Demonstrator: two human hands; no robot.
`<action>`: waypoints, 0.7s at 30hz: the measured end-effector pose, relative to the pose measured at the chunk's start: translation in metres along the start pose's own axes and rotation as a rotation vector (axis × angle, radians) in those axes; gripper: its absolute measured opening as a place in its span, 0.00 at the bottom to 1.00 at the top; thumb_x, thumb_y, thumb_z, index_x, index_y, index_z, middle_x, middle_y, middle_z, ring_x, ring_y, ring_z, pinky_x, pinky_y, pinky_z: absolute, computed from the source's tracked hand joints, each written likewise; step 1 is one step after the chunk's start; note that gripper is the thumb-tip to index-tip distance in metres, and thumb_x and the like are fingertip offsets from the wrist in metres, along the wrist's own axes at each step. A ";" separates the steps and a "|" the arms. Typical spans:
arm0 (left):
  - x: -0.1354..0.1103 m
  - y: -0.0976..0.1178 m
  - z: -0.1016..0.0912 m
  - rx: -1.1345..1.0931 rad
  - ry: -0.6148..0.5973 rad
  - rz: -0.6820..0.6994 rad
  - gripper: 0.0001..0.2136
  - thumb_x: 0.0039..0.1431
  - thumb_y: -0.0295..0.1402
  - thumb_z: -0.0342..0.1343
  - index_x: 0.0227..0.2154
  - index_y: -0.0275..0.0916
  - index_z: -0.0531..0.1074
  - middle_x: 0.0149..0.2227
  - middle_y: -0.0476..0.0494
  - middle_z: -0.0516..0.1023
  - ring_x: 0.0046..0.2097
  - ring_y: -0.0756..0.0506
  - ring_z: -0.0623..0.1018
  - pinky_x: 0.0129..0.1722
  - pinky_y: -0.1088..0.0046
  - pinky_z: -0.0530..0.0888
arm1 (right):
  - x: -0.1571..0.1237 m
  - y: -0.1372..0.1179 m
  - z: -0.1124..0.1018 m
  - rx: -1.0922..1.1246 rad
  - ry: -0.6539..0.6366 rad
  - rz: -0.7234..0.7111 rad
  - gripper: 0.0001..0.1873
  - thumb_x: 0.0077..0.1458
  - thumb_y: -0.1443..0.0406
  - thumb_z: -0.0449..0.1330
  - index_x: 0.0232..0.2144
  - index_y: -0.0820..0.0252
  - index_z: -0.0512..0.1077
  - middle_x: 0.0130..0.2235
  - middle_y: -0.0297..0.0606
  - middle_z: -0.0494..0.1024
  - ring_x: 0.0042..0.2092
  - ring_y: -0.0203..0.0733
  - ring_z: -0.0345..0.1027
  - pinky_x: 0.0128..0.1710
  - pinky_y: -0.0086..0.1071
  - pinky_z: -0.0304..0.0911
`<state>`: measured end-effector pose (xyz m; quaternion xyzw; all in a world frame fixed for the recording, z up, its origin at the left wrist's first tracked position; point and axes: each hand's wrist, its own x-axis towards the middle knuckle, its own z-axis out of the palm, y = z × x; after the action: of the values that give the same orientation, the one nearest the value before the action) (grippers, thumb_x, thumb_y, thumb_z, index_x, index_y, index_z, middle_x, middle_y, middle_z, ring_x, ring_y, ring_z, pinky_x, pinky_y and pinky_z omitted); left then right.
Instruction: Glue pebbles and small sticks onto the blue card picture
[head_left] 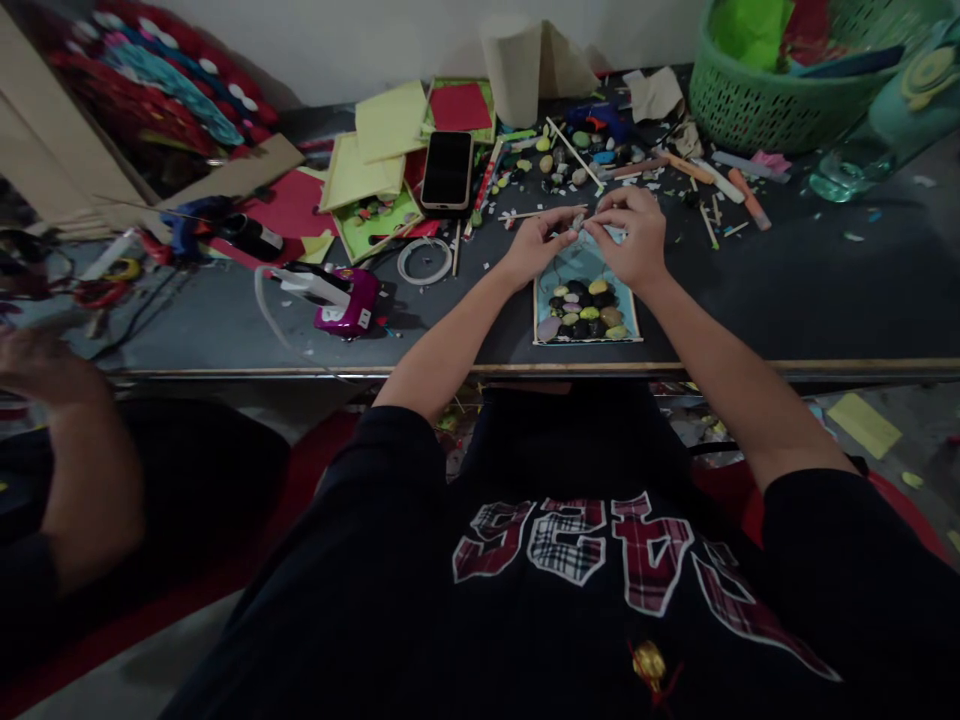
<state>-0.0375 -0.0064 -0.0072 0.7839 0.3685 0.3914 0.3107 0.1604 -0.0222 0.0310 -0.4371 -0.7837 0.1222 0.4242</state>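
In the head view, a small blue board (588, 342) with a pale stick rim lies near the table's front edge. Painted pebbles (580, 311) in black, yellow and mauve are packed across its lower half. Over the board's far end, my left hand (541, 247) is closed, thumb and fingers pinching a small greyish piece (577, 224). My right hand (632, 236) is closed in a pinch at the same piece, its fingertips beside the left ones. Thin dark strands hang below onto the blue surface. Fingers partly cover the piece, so its kind is unclear.
Behind the board lie loose pebbles, sticks and paper scraps. A phone (447, 170) rests by yellow paper frames. Left are a tape roll (424, 261), a purple plug adapter (348, 303) and a co-worker's arm (94, 450). A green basket (772, 110) and bottle (862, 150) stand right.
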 end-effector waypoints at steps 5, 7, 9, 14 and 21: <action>0.001 -0.002 0.000 0.009 0.013 -0.001 0.36 0.63 0.62 0.46 0.62 0.39 0.65 0.61 0.36 0.72 0.61 0.41 0.73 0.58 0.65 0.70 | -0.004 -0.008 0.004 -0.079 0.047 0.003 0.15 0.61 0.49 0.59 0.30 0.50 0.77 0.44 0.41 0.77 0.53 0.56 0.68 0.60 0.58 0.60; 0.000 -0.003 0.000 0.005 0.026 0.001 0.35 0.63 0.60 0.46 0.61 0.38 0.66 0.61 0.35 0.72 0.61 0.41 0.73 0.58 0.64 0.70 | -0.005 -0.006 0.006 -0.090 0.064 0.019 0.17 0.61 0.49 0.60 0.30 0.51 0.77 0.45 0.42 0.77 0.53 0.57 0.68 0.60 0.59 0.59; -0.001 -0.002 0.000 -0.007 0.036 -0.011 0.33 0.64 0.58 0.48 0.60 0.37 0.68 0.60 0.35 0.73 0.60 0.40 0.73 0.58 0.63 0.71 | -0.003 0.001 0.007 -0.093 0.093 0.045 0.18 0.58 0.47 0.62 0.28 0.53 0.77 0.45 0.43 0.78 0.53 0.59 0.67 0.59 0.61 0.59; -0.003 0.006 -0.002 -0.043 -0.018 -0.040 0.32 0.65 0.57 0.48 0.60 0.37 0.68 0.58 0.35 0.75 0.59 0.40 0.75 0.57 0.65 0.72 | 0.006 0.026 0.009 -0.047 0.168 0.072 0.22 0.50 0.44 0.67 0.24 0.54 0.75 0.40 0.45 0.78 0.49 0.58 0.70 0.55 0.60 0.64; -0.005 0.014 -0.006 -0.252 -0.065 -0.031 0.34 0.60 0.60 0.54 0.57 0.37 0.71 0.56 0.33 0.78 0.56 0.40 0.78 0.54 0.65 0.75 | 0.005 0.019 0.016 0.231 0.058 0.132 0.19 0.49 0.47 0.69 0.32 0.54 0.80 0.44 0.42 0.80 0.47 0.51 0.75 0.46 0.47 0.72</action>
<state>-0.0395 -0.0166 0.0049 0.7451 0.3183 0.4043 0.4243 0.1572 -0.0038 0.0134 -0.4394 -0.7213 0.2267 0.4850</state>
